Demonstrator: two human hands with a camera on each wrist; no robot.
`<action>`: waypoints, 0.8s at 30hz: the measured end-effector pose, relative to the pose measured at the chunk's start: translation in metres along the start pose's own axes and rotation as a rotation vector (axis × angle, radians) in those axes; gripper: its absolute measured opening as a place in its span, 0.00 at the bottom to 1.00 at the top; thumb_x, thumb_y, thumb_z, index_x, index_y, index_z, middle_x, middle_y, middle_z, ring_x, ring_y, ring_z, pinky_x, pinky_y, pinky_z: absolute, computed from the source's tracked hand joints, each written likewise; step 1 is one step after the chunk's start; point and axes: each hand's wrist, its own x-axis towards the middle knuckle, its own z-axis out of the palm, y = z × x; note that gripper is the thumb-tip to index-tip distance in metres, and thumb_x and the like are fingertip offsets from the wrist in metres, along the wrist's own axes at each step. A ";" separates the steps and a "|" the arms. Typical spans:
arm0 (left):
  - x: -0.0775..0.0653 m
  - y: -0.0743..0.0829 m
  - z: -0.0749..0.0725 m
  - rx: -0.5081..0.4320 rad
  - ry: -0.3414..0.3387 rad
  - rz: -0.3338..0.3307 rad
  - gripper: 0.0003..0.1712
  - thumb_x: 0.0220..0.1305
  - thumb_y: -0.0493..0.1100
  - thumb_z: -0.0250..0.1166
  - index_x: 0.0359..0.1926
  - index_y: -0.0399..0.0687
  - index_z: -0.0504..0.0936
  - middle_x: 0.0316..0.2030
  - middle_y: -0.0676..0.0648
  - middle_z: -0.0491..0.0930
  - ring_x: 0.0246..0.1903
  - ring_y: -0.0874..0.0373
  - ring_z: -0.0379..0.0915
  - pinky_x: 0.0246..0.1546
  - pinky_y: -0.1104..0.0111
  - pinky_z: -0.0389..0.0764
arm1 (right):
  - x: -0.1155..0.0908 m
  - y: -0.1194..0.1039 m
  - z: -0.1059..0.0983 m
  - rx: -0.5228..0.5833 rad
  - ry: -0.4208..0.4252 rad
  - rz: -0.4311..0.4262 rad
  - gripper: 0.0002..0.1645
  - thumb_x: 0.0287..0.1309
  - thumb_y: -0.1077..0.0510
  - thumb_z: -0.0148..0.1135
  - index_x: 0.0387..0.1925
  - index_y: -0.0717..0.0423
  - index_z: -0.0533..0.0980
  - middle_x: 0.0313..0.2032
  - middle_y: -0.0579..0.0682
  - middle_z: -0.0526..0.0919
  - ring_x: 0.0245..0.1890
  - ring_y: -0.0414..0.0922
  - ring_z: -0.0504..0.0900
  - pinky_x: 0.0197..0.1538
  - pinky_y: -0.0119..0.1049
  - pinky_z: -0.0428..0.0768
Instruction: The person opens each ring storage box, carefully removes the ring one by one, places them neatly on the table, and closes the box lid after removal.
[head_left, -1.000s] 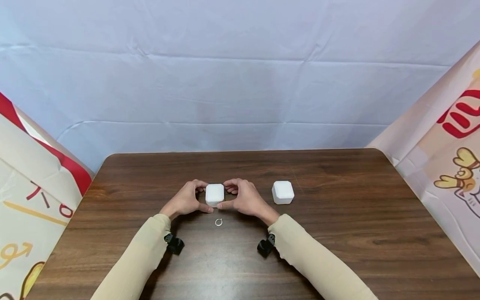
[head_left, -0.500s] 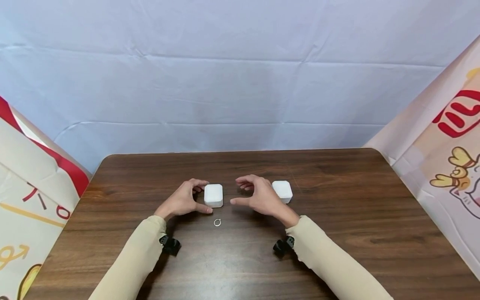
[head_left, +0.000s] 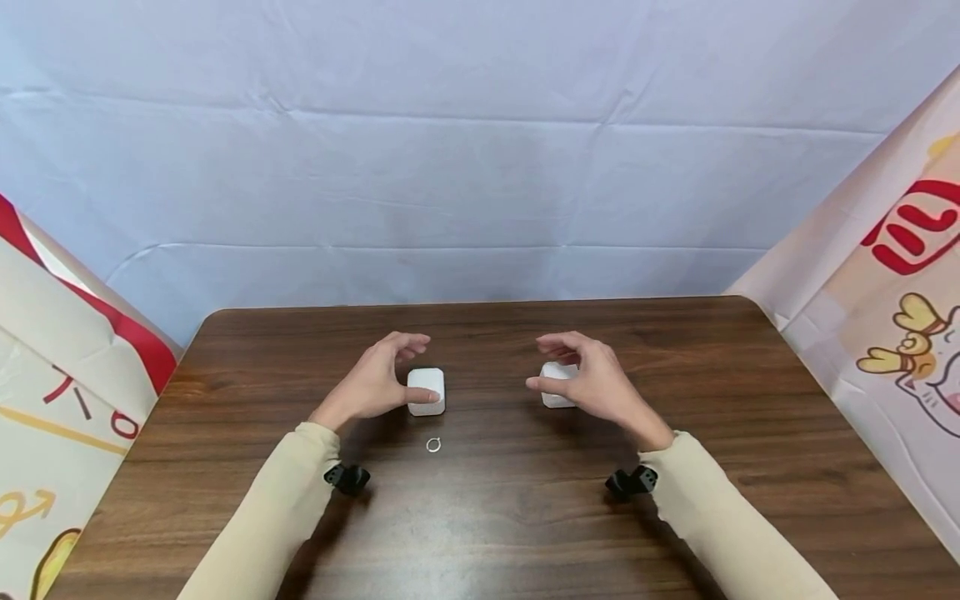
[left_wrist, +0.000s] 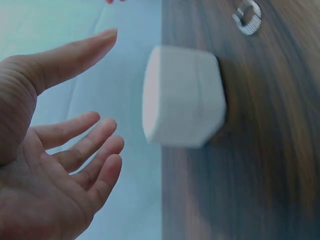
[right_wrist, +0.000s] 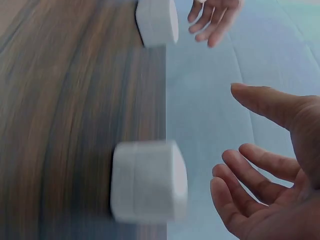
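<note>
Two small white boxes with cut corners stand on the table. My left hand (head_left: 378,379) is raised above the left box (head_left: 426,382), thumb overlapping it in the head view; the left wrist view shows a gap between the fingers and the box (left_wrist: 185,97). Over the right box (head_left: 553,398), my right hand (head_left: 596,379) hovers with thumb and fingers spread, holding nothing. That box (right_wrist: 145,182) sits apart from the fingers in the right wrist view. A silver ring (head_left: 433,445) lies in front of the left box, its band ridged in the left wrist view (left_wrist: 248,17).
The dark wood table (head_left: 480,517) ends at a pale cloth backdrop (head_left: 450,183). Printed cloths hang at the left (head_left: 82,392) and right (head_left: 900,333) sides. A small black camera is strapped to each wrist.
My right hand has left the left box and moved right to above the other box. My left hand has risen off the left box. Boxes and ring stay in place.
</note>
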 end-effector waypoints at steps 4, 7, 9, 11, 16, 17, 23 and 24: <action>0.007 0.016 0.008 -0.020 -0.015 0.007 0.45 0.51 0.46 0.82 0.68 0.39 0.73 0.59 0.41 0.77 0.59 0.42 0.72 0.62 0.51 0.71 | -0.006 0.017 -0.016 -0.011 0.023 0.017 0.35 0.47 0.56 0.83 0.56 0.61 0.80 0.51 0.57 0.85 0.49 0.56 0.83 0.53 0.52 0.80; 0.013 0.027 0.016 -0.029 -0.040 0.011 0.44 0.53 0.46 0.81 0.68 0.41 0.72 0.59 0.43 0.76 0.60 0.43 0.71 0.62 0.51 0.71 | -0.011 0.029 -0.026 -0.033 0.022 0.046 0.36 0.46 0.57 0.83 0.57 0.62 0.79 0.51 0.60 0.85 0.49 0.57 0.83 0.53 0.54 0.79; 0.017 0.032 0.023 -0.031 -0.053 0.024 0.43 0.54 0.45 0.80 0.68 0.41 0.72 0.59 0.43 0.76 0.60 0.44 0.71 0.62 0.52 0.71 | -0.015 0.037 -0.031 -0.055 0.008 0.071 0.38 0.45 0.56 0.84 0.57 0.63 0.78 0.51 0.61 0.84 0.50 0.57 0.82 0.53 0.54 0.78; 0.021 0.036 0.030 -0.032 -0.060 0.042 0.42 0.56 0.44 0.79 0.68 0.40 0.72 0.58 0.42 0.77 0.60 0.43 0.72 0.62 0.53 0.72 | -0.018 0.044 -0.035 -0.080 -0.011 0.099 0.40 0.44 0.54 0.85 0.58 0.64 0.78 0.50 0.61 0.84 0.50 0.58 0.82 0.54 0.55 0.78; 0.031 0.044 0.048 -0.028 -0.079 0.069 0.40 0.57 0.44 0.79 0.67 0.39 0.72 0.57 0.41 0.78 0.58 0.43 0.73 0.61 0.54 0.72 | -0.027 0.058 -0.042 -0.178 -0.065 0.144 0.45 0.42 0.46 0.85 0.58 0.65 0.77 0.49 0.60 0.83 0.50 0.57 0.80 0.53 0.55 0.78; 0.033 0.046 0.051 -0.028 -0.081 0.069 0.40 0.57 0.44 0.79 0.67 0.39 0.72 0.56 0.41 0.78 0.57 0.43 0.74 0.60 0.55 0.73 | -0.028 0.061 -0.043 -0.194 -0.079 0.146 0.45 0.42 0.45 0.85 0.58 0.65 0.77 0.50 0.60 0.82 0.50 0.57 0.80 0.53 0.55 0.78; 0.048 0.054 0.068 -0.052 -0.097 0.056 0.40 0.56 0.44 0.79 0.67 0.38 0.72 0.57 0.39 0.78 0.56 0.42 0.75 0.59 0.57 0.73 | -0.029 0.072 -0.042 -0.248 -0.154 0.132 0.48 0.41 0.43 0.85 0.59 0.66 0.76 0.50 0.59 0.80 0.50 0.55 0.77 0.53 0.54 0.75; 0.051 0.055 0.071 -0.056 -0.101 0.054 0.41 0.56 0.44 0.79 0.67 0.38 0.72 0.57 0.38 0.78 0.56 0.43 0.75 0.59 0.57 0.73 | -0.029 0.073 -0.041 -0.256 -0.158 0.127 0.48 0.41 0.43 0.85 0.59 0.66 0.76 0.49 0.58 0.79 0.50 0.55 0.77 0.52 0.53 0.75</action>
